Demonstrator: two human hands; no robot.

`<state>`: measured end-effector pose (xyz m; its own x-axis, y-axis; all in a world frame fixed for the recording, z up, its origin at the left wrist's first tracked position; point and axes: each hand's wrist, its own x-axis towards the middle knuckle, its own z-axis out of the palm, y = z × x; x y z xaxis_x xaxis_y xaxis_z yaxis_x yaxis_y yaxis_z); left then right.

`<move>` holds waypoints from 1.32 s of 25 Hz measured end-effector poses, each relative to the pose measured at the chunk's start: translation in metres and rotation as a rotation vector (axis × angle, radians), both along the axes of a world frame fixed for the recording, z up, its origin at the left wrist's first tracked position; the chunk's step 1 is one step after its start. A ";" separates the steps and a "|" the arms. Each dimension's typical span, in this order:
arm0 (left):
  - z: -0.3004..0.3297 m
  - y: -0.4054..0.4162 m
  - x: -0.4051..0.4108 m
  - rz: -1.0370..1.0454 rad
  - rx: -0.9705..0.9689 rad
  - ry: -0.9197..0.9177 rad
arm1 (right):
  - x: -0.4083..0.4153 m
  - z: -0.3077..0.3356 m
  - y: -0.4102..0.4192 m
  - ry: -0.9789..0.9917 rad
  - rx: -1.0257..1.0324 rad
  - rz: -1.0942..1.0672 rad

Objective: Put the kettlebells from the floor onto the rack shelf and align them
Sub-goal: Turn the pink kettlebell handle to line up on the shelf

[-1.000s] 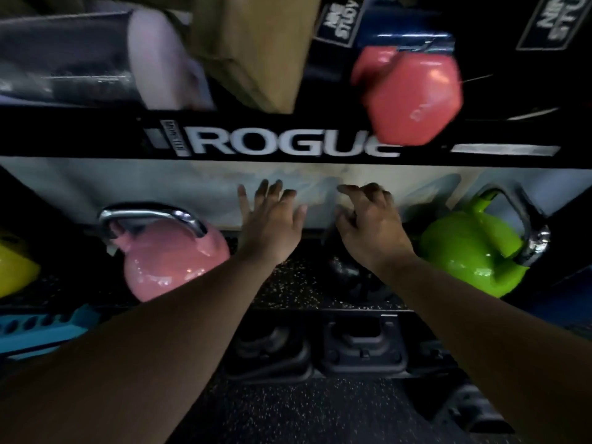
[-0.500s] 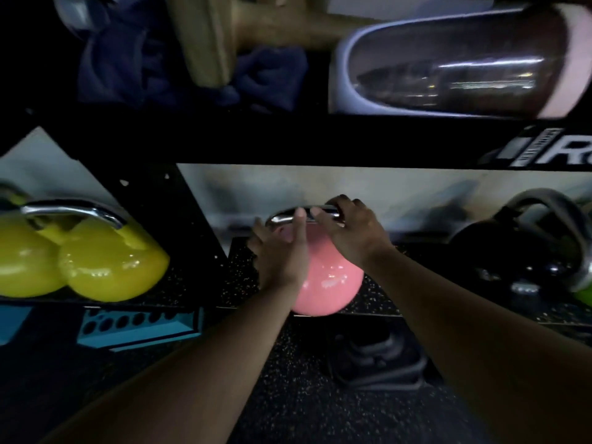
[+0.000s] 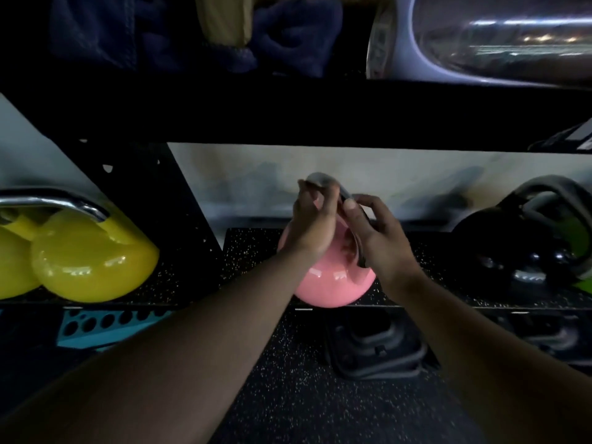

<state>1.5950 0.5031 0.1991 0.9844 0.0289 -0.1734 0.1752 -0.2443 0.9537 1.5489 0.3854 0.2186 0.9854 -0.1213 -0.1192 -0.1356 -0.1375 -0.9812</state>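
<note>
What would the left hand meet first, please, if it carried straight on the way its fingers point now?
The left hand already touches the pink kettlebell's steel handle. Past that, probably the pale wall behind the shelf, though depth is unclear.

Pink kettlebells [image 3: 333, 283]: one, on the rack shelf [image 3: 256, 251].
Yellow kettlebells [image 3: 93, 261]: two, side by side at the left; the far-left one [image 3: 12, 264] is cut by the frame edge.
Black kettlebells [image 3: 499, 248]: one, at the right.
Green kettlebells [image 3: 576, 229]: one, mostly hidden behind the black one.
Hands: two, the left hand [image 3: 315, 219] and the right hand [image 3: 378, 238], both on the pink kettlebell's handle.
Black weights on the floor [image 3: 374, 350]: at least two, too dark to count surely.
Blue perforated pieces [image 3: 105, 325]: one.
</note>
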 end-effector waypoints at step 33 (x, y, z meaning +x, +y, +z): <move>-0.016 0.024 0.027 -0.122 -0.002 -0.089 | 0.003 -0.014 0.058 0.013 0.045 -0.122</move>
